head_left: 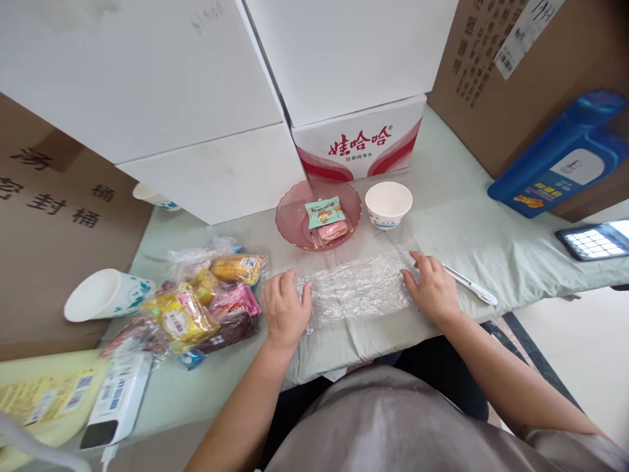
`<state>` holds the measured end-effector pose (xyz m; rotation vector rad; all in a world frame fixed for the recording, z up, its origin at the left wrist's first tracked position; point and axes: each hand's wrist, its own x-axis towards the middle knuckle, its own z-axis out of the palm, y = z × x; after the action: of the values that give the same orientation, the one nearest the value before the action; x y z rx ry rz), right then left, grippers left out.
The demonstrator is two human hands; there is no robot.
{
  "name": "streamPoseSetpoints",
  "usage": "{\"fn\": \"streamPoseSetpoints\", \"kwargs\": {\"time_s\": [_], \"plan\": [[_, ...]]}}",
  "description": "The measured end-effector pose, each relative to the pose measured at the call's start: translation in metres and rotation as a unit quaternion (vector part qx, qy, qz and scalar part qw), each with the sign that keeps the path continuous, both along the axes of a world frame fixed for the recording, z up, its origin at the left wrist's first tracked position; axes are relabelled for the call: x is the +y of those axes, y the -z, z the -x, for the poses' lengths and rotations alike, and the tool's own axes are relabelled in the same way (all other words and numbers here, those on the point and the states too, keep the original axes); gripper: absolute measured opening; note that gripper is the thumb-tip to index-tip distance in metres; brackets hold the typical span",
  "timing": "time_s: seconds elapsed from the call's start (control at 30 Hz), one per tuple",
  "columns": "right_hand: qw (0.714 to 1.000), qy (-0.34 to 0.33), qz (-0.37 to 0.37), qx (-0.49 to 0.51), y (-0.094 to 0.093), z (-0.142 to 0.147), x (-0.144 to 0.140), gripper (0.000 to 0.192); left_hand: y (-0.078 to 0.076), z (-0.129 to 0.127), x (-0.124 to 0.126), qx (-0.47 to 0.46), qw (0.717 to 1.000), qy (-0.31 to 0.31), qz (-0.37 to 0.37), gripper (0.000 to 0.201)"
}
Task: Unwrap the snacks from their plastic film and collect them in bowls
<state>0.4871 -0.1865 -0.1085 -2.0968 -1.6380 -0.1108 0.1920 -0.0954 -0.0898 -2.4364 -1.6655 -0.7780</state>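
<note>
- Closest to me, at the bottom of the frame, is the person's grey shirt (pixel 383 419), softly creased.
- At the centre, a clear plastic sheet (pixel 361 288) lies on the pale green cloth (pixel 452 177), crinkled and glossy, roughly oblong.
- The left hand (pixel 285 305) is palm down at its left end, fingers loosely extended, thumb apart; the right hand (pixel 432 285) is at the other end, fingers slightly curled and parted. Neither appears to grip anything.
- I'd judge the spreading-out mostly done; the wrinkles aren't smoothed away.
- Above it, a scalloped, translucent pink bowl (pixel 289 223) holds a few small packets (pixel 325 213); beside that stands a smooth, round paper cup (pixel 388 200).
- Left of centre, shiny wrapped snacks (pixel 181 314) remain heaped loose.
- A slim white cutter (pixel 474 285) lies just beyond the right hand.
</note>
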Motion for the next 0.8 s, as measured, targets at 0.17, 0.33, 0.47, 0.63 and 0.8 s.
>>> {"fn": "streamPoseSetpoints", "kwargs": {"time_s": [0.17,0.33,0.47,0.63,0.8], "plan": [[0.979,-0.189,-0.037,-0.066,-0.014,0.028,0.007,0.036,0.002,-0.031,-0.01,0.065,0.97,0.226,0.057,0.031],[0.956,-0.256,0.104,-0.098,0.019,0.03,0.014,0.071,0.033,-0.044,-0.013,0.177,0.934,0.281,0.13,0.068],[0.975,-0.155,0.127,-0.101,0.029,-0.007,-0.008,0.077,0.039,-0.005,-0.008,0.178,0.949,0.231,0.123,0.075],[0.973,-0.203,0.083,-0.074,0.012,-0.039,-0.051,0.073,0.023,0.047,-0.02,0.098,0.962,0.243,0.072,0.061],[0.959,-0.279,0.04,-0.026,0.004,-0.04,-0.062,0.026,0.014,0.055,-0.042,0.063,0.932,0.344,0.095,0.018]]}}
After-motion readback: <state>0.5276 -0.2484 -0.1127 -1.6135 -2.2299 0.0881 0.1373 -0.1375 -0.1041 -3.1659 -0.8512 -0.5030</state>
